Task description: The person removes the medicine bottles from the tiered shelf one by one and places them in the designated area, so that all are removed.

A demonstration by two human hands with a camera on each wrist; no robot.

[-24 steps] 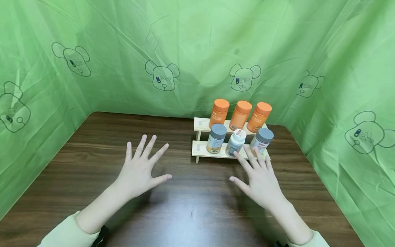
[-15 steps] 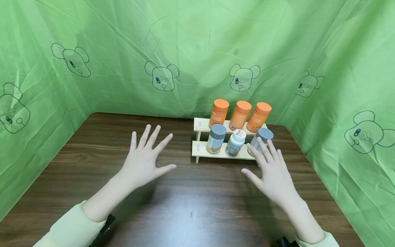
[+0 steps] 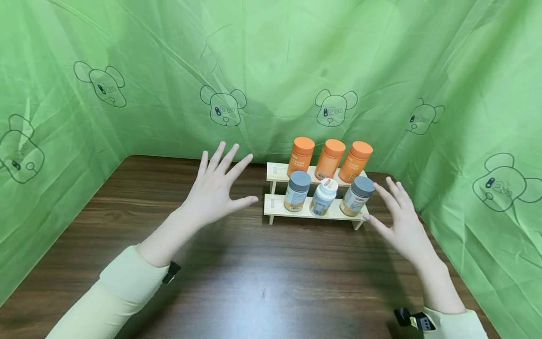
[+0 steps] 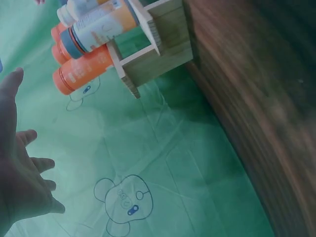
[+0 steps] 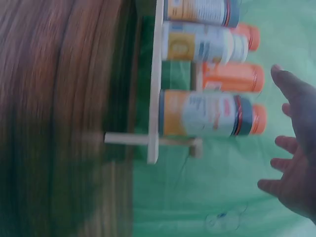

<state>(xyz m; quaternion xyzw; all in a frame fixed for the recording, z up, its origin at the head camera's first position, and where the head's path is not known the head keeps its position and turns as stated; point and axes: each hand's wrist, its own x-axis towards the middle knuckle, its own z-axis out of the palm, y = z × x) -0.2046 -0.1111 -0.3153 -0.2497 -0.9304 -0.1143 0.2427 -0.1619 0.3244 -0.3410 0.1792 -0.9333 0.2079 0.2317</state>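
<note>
A two-step wooden rack (image 3: 277, 201) stands on the table with bottles on both steps. Three orange bottles (image 3: 300, 157) line the upper step. On the lower step are a grey-capped bottle (image 3: 297, 192) at left, a white-capped bottle (image 3: 323, 197) in the middle and another grey-capped bottle (image 3: 356, 197) at right. My left hand (image 3: 218, 190) hovers left of the rack, fingers spread, holding nothing. To the right of the rack is my right hand (image 3: 404, 223), fingers extended and holding nothing. Its fingertips are close to the right grey-capped bottle; the right wrist view shows a gap between them.
The dark wooden table (image 3: 262, 282) reaches back to a green curtain (image 3: 271, 56) printed with bear heads, which surrounds it on the back and both sides. A small black device (image 3: 417, 321) is strapped at the right wrist, another (image 3: 171, 273) at the left.
My left hand has moved forward and to the right, level with the rack. My right hand has shifted right, off the front of the rack, uncovering the right grey-capped bottle. The bottles stay put.
</note>
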